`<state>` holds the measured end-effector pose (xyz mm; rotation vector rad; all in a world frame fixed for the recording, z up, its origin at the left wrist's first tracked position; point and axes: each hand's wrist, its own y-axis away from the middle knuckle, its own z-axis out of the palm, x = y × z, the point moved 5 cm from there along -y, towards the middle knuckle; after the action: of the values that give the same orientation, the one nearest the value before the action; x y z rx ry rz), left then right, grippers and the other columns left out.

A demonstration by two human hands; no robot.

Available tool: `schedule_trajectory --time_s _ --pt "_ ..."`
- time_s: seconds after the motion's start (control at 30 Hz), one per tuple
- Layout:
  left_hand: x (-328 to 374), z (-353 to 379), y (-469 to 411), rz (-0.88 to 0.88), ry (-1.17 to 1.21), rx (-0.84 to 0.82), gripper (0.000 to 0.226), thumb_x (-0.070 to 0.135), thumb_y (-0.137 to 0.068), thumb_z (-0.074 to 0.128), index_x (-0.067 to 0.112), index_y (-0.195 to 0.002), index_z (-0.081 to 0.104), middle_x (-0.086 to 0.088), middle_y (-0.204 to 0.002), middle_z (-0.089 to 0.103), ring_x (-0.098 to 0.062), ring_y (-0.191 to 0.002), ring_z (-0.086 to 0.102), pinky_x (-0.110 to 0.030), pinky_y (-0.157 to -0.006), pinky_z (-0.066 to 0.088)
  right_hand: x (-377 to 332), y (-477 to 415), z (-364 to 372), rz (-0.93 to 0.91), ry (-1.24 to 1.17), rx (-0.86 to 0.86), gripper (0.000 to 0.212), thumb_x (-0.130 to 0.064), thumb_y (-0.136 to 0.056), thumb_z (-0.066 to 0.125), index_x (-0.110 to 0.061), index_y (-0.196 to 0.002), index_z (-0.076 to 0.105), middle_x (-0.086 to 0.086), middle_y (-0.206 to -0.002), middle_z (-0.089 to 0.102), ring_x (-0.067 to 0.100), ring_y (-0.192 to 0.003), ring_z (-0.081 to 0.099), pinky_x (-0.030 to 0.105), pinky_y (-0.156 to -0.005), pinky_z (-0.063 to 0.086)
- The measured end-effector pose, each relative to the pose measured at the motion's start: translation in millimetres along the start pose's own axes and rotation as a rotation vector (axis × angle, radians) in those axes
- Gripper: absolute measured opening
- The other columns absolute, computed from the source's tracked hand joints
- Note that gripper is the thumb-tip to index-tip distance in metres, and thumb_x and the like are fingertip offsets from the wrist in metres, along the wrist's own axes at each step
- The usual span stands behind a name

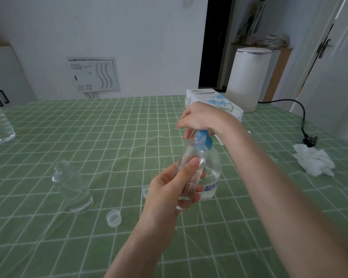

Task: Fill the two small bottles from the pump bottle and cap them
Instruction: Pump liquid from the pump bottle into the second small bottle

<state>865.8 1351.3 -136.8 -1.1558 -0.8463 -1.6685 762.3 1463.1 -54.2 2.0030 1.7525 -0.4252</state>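
**Centre of frame.** The left hand (169,189) grips a clear small bottle (196,152), thumb across its front and fingers wrapped behind. It holds the bottle tilted, with the open threaded neck raised to the blue pump head (204,138). Just above, the right hand (199,119) closes its curled fingers over that pump head from the top. The pump bottle (212,171) stands on the green checked tabletop (129,137) directly behind the held bottle, its clear body partly filled. The fingers hide the nozzle tip, so it cannot be told whether it sits inside the neck.

**Step in hand (judged).** This is the filling of the held bottle. To do it well:
- Seat the neck squarely under the spout before each stroke.
- Press slowly and straight down, so the pump bottle does not rock.
- Bring the small bottle nearer upright as the level rises.
- Stop below the threads, so they stay clean for the cap.

**Outward.** At lower left of centre a second small bottle (72,187) stands uncapped; its fill level is unclear. One pale cap (114,217) lies open side up between that bottle and the left forearm. Another cap (145,190) shows partly at the left hand's edge. A tissue box (209,99) sits behind the right hand. A crumpled tissue (313,161) lies at the right edge, well apart, and could serve for drips.
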Motion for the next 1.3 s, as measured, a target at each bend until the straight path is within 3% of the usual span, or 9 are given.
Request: schedule_trajectory --time_s 0.23,0.37,0.57,0.63,0.83,0.93,1.1,1.2,1.3 --pt "1 1 1 0.012 0.012 -0.012 0.032 0.052 -0.061 0.07 0.028 -0.081 0.077 0.002 -0.077 0.074 -0.006 -0.054 0.059 -0.029 -0.062 0.038 -3 0 -2 -0.004 -0.02 -0.006 0.032 -0.028 -0.093 0.057 -0.009 -0.118 0.061 0.008 -0.108 0.073 0.021 -0.084 0.062 0.023 -0.058 0.038" --pt "0 1 0 0.007 0.009 -0.013 0.034 0.052 -0.06 0.07 0.029 -0.084 0.077 0.002 -0.076 0.073 -0.005 -0.055 0.058 -0.029 -0.062 0.038 -2 0 -1 0.029 -0.017 -0.022 0.039 -0.03 -0.092 0.059 -0.013 -0.127 0.056 0.006 -0.111 0.071 0.023 -0.102 0.066 0.024 -0.059 0.039" --pt "-3 1 0 -0.023 0.014 0.003 0.029 0.048 -0.063 0.073 0.027 -0.083 0.077 0.0 -0.078 0.074 -0.007 -0.054 0.058 -0.03 -0.062 0.038 4 -2 9 0.054 -0.007 -0.056 0.046 -0.029 -0.092 0.06 -0.01 -0.134 0.052 0.009 -0.125 0.064 0.031 -0.11 0.064 0.037 -0.087 0.05" --pt "-2 1 0 -0.022 0.011 0.004 0.029 0.048 -0.065 0.07 0.027 -0.083 0.077 0.0 -0.079 0.074 -0.007 -0.054 0.059 -0.03 -0.063 0.039 4 -2 10 0.045 -0.006 -0.054 0.046 -0.028 -0.093 0.06 -0.009 -0.134 0.052 0.01 -0.125 0.064 0.031 -0.11 0.064 0.037 -0.089 0.051" --pt "-1 1 1 -0.009 -0.003 -0.01 0.034 0.053 -0.06 0.07 0.028 -0.082 0.077 0.002 -0.078 0.074 -0.006 -0.055 0.059 -0.029 -0.063 0.039 2 -1 -1 0.011 -0.003 0.024 0.033 -0.028 -0.092 0.058 -0.01 -0.12 0.059 0.008 -0.111 0.07 0.023 -0.093 0.065 0.029 -0.071 0.047" --pt "1 2 2 0.0 0.006 -0.017 0.038 0.056 -0.056 0.071 0.028 -0.081 0.077 0.001 -0.076 0.073 -0.006 -0.055 0.058 -0.029 -0.063 0.038 0 -1 -7 0.003 -0.004 0.058 0.031 -0.027 -0.091 0.058 -0.01 -0.117 0.059 0.008 -0.109 0.07 0.023 -0.099 0.067 0.031 -0.077 0.049" --pt "1 1 2 -0.001 0.01 -0.007 0.04 0.057 -0.052 0.071 0.029 -0.08 0.077 0.002 -0.077 0.074 -0.006 -0.054 0.058 -0.028 -0.063 0.038 -1 -1 -2 0.014 0.008 0.003 0.032 -0.028 -0.091 0.058 -0.012 -0.118 0.057 0.005 -0.108 0.072 0.02 -0.089 0.063 0.024 -0.06 0.039" --pt "0 1 1 -0.006 0.007 -0.003 0.037 0.055 -0.056 0.071 0.028 -0.081 0.077 0.001 -0.077 0.074 -0.006 -0.054 0.058 -0.029 -0.063 0.039 -1 -2 -1 0.03 0.0 -0.017 0.033 -0.028 -0.092 0.058 -0.012 -0.121 0.057 0.005 -0.11 0.072 0.022 -0.101 0.067 0.024 -0.06 0.039" --pt "0 0 1 -0.015 0.013 0.011 0.036 0.053 -0.057 0.072 0.027 -0.081 0.077 0.0 -0.076 0.073 -0.007 -0.054 0.058 -0.029 -0.063 0.038 1 -4 4 0.031 0.008 -0.032 0.035 -0.027 -0.091 0.059 -0.01 -0.122 0.058 0.007 -0.114 0.07 0.024 -0.097 0.066 0.028 -0.068 0.045"
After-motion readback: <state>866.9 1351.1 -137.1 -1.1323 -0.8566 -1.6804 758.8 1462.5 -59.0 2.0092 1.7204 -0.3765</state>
